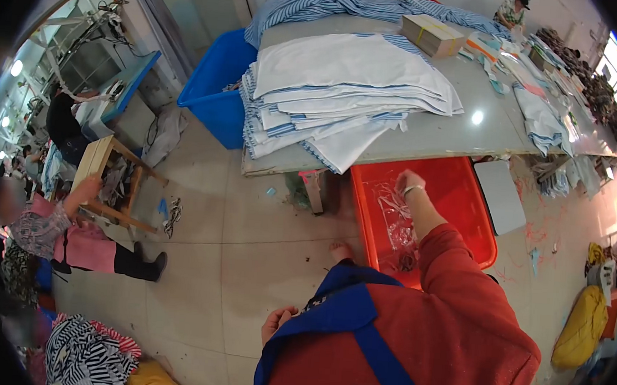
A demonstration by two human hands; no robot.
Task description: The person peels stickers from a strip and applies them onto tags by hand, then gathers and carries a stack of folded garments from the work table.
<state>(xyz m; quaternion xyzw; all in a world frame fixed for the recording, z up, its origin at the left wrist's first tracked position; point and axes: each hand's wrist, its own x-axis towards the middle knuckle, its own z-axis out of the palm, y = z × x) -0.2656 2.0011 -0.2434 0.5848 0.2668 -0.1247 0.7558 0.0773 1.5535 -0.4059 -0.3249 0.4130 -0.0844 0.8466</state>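
My right hand point(411, 181) reaches over a red plastic tub point(469, 196), its fingers curled down above the tub's far left part. Whatever those fingers may hold is too small to make out. Thin white strips or cords point(400, 227) lie in the tub under my forearm, with a small dark bundle point(407, 261) near its front wall. Close to my waist, beside the blue apron strap point(321, 318), my left hand point(278, 323) is closed with bent fingers; its contents are hidden.
White cloth pieces with blue-striped edges point(353, 70) are stacked on the table point(463, 135) ahead. A blue bin point(215, 89) adjoins its left end. A cardboard box point(432, 35) sits farther back. Left, a person in pink point(90, 245) is by a wooden stool point(96, 160).
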